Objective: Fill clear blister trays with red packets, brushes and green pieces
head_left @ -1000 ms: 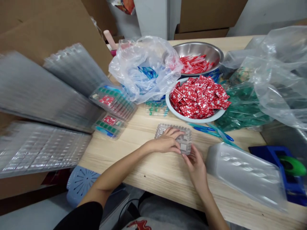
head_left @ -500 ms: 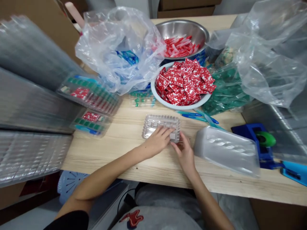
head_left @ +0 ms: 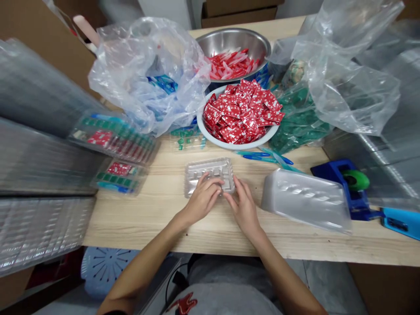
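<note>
A small clear plastic tray (head_left: 193,177) with moulded compartments and a scalloped rim lies on the wooden table in front of me. My left hand (head_left: 201,199) is closed at its front edge, fingers bent over the rim and the thumb low against it. At the front right corner, my right hand (head_left: 244,212) grips the tray between thumb and fingers. The hands nearly meet there, and the fingers hide part of that corner. To the right of my right hand sits a stack of clear plastic trays (head_left: 305,197).
Behind the tray stand a bowl of red packets (head_left: 243,113) and a steel bowl (head_left: 265,41) of red and pink pieces. Blue sticks (head_left: 262,157) lie nearby. Filled packs (head_left: 118,175) are at left; a blue tape dispenser (head_left: 354,192) is at right.
My left hand has drawn back from over the tray's compartments to its front edge. My right hand stays at the right corner. The whole view has shifted slightly.
</note>
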Tool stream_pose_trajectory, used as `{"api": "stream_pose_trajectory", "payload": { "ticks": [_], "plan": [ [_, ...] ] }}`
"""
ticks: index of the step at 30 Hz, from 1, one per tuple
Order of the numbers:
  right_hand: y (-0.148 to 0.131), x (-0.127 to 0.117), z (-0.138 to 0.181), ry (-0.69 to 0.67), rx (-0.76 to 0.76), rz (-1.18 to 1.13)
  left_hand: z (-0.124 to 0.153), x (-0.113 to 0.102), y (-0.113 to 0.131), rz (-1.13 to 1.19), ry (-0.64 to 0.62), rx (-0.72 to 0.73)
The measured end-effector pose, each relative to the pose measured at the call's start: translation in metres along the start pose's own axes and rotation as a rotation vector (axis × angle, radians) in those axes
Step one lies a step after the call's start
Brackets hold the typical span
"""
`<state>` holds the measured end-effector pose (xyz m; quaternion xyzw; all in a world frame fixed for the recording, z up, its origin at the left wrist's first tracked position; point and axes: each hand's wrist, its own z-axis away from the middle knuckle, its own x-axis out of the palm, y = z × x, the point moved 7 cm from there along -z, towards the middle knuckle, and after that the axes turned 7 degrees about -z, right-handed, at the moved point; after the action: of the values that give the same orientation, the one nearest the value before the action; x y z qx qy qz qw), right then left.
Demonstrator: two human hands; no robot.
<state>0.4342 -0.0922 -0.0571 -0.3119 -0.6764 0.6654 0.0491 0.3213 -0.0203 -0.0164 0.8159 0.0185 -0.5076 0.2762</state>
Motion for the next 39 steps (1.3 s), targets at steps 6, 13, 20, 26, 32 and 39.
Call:
{"api": "stream_pose_trajectory", "payload": {
  "ticks": [6,13,20,26,32,39],
  "plan": [
    [0.013,0.007,-0.001,0.017,0.007,-0.014,-0.003,0.005,0.002,0.039,0.051,-0.02],
    [0.01,0.007,-0.005,0.014,0.009,-0.014,-0.003,-0.077,-0.011,0.191,0.403,-0.232],
    [-0.027,-0.002,0.012,-0.021,0.005,-0.149,0.044,-0.09,-0.028,1.117,0.846,-0.605],
    [-0.027,0.004,0.016,-0.286,0.06,-0.259,0.092,-0.047,-0.007,1.291,0.753,-0.828],
    [-0.016,0.002,0.022,-0.415,-0.022,-0.056,0.129,-0.038,0.008,1.211,0.488,-0.819],
    [-0.031,0.014,0.022,-0.514,-0.207,0.245,0.159,-0.037,0.026,0.005,0.055,-0.484]
  ]
}}
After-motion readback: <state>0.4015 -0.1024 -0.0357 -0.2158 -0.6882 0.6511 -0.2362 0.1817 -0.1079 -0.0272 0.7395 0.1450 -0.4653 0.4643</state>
